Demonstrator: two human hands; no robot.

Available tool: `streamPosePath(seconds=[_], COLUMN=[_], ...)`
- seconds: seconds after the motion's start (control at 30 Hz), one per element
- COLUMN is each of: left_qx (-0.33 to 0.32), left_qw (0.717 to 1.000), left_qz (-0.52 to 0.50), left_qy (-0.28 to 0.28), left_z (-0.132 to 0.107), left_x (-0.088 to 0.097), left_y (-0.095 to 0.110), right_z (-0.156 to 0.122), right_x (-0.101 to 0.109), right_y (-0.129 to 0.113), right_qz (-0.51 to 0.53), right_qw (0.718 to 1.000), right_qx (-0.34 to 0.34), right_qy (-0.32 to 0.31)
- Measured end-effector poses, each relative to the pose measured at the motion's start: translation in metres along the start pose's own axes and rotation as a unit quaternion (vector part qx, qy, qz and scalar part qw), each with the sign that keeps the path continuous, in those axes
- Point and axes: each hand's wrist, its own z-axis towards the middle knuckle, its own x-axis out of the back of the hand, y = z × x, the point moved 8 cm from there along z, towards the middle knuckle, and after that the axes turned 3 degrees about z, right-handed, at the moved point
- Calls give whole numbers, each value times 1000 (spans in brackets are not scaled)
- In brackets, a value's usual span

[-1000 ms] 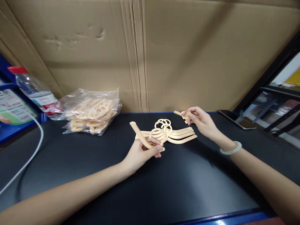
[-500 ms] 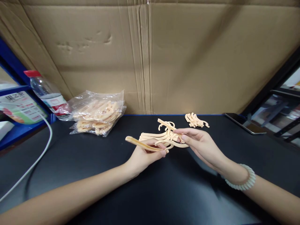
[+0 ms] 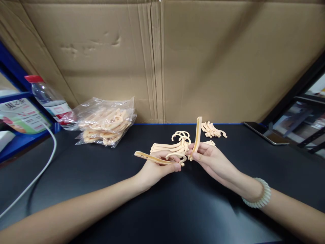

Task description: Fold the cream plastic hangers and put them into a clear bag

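Over the black table, my left hand (image 3: 157, 172) is closed on a cream plastic hanger arm (image 3: 145, 156), long and slightly curved, pointing left. A curved hanger hook (image 3: 180, 157) shows at its fingertips; whether it is joined to that arm I cannot tell. My right hand (image 3: 212, 159) pinches a second hanger arm (image 3: 198, 134) by its lower end, and that piece stands almost upright. The two hands are close together but apart. Just behind them lies a pile of hanger arms (image 3: 165, 147) with several hooks (image 3: 180, 134), partly hidden by my fingers.
Clear bags of hanger parts (image 3: 106, 123) lie at the back left, beside a red-capped bottle (image 3: 52, 98). Small cream hooks (image 3: 212, 129) sit at the back right, near a phone (image 3: 264, 133). A white cable (image 3: 48, 167) crosses the left side. A cardboard wall (image 3: 203, 61) stands behind.
My right hand has turned its hanger arm from slanting left to nearly upright and moved slightly left. My left hand keeps its grip almost in place.
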Motion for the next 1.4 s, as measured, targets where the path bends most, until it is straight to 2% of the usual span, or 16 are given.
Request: streamPosePath(seconds=[0.2,0.4,0.53,0.67,0.77,0.87,0.93,1.0,1.1,1.4], left_qx=[13,16,-1,-29,-21,1,3,1,-4,13], left_qw=[999,999,999,998,1000,998,995,994,996,996], left_qz=[-28,-15,13,34,2,-66,-97,-105,-87,-66], left_qy=[-19,-29,-35,-34,-21,2,10,0,-34,-52], left_z=[1,1,0,0,0,0,1,1,1,0], left_x=[-2,-4,-5,-5,-4,-1,1,1,-3,-6], left_y=[-4,0,6,12,9,2,-1,-1,1,2], right_z=[-3,-4,-4,-5,-8,-11,-10,-8,-6,-7], right_x=[-12,-13,-17,-18,-25,-26,-23,-17,-7,-13], right_y=[-1,1,-1,-1,6,11,6,-1,-4,0], right_qz=[-37,-63,-70,-96,-91,-46,-50,-69,-63,-103], right_qw=[998,996,993,991,990,995,996,995,996,992], right_qx=[16,18,23,27,8,-5,24,56,61,45], right_qy=[-47,-66,-92,-90,-103,-89,-68,-45,-8,-57])
